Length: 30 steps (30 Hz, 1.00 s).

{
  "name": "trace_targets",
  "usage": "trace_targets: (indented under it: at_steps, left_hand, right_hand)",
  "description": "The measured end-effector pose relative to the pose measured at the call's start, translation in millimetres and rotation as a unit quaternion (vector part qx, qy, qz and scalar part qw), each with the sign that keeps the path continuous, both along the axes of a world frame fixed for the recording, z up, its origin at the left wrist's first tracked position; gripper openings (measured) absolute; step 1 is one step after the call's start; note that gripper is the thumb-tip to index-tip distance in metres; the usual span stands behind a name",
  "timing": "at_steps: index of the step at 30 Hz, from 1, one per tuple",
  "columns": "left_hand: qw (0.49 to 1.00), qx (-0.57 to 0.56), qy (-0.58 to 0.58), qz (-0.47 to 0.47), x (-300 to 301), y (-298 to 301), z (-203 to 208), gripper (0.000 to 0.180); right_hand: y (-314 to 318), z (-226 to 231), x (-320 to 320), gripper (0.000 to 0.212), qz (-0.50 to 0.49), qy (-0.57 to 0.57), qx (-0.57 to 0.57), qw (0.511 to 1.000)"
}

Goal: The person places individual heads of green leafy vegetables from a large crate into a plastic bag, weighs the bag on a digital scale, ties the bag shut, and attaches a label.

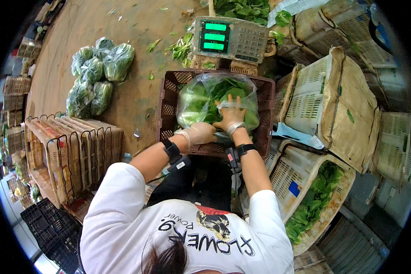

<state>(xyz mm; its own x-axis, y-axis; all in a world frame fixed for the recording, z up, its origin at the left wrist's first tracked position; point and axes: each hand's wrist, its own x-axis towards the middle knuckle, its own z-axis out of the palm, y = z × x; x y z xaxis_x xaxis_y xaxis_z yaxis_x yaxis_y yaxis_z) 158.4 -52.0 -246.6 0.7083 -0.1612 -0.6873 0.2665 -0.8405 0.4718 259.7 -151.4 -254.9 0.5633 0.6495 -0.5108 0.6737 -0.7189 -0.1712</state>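
A clear plastic bag (194,101) full of leafy greens (233,89) lies in a dark brown plastic crate (168,91) in front of me. My right hand (231,116), in a thin see-through glove, rests on the greens with its fingers spread. My left hand (200,133), gloved the same way, is closed at the bag's near edge, and its fingertips are partly hidden. Dark straps with small devices circle both wrists. Just beyond the crate stands a scale (230,40) with a lit green display and a keypad.
Several bagged bundles of greens (93,73) lie on the brown floor (141,27) at far left. Stacked crates (73,155) stand at left. On the right are covered crates (347,105) and a cream crate (301,182) holding leafy greens. Loose leaves lie around the scale.
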Motion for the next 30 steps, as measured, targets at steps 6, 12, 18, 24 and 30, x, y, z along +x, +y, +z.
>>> trace_targets:
  at_steps: [6, 12, 18, 24, 30]
  left_hand:
    - [0.966, 0.195, -0.043, -0.161, 9, 45, -50, 0.032]
    - [0.861, 0.348, -0.062, -0.366, 64, 43, -35, 0.028]
    - [0.834, 0.474, -0.084, -0.268, 68, 61, -23, 0.011]
    - [0.831, 0.386, -0.274, -0.293, -38, 102, 99, 0.004]
    - [0.952, 0.295, -0.071, -0.050, -78, 88, 111, 0.010]
  right_hand:
    - [-10, -39, -1, 0.037, -0.024, -0.037, 0.032, 0.998]
    - [-37, -37, 3, 0.038, -0.037, -0.135, 0.160, 0.977]
    - [-38, -42, 0, 0.036, -0.027, -0.108, 0.122, 0.986]
    - [21, -20, 0, 0.051, 0.013, 0.037, -0.111, 0.993]
    - [15, -29, -10, 0.045, -0.021, -0.051, 0.096, 0.994]
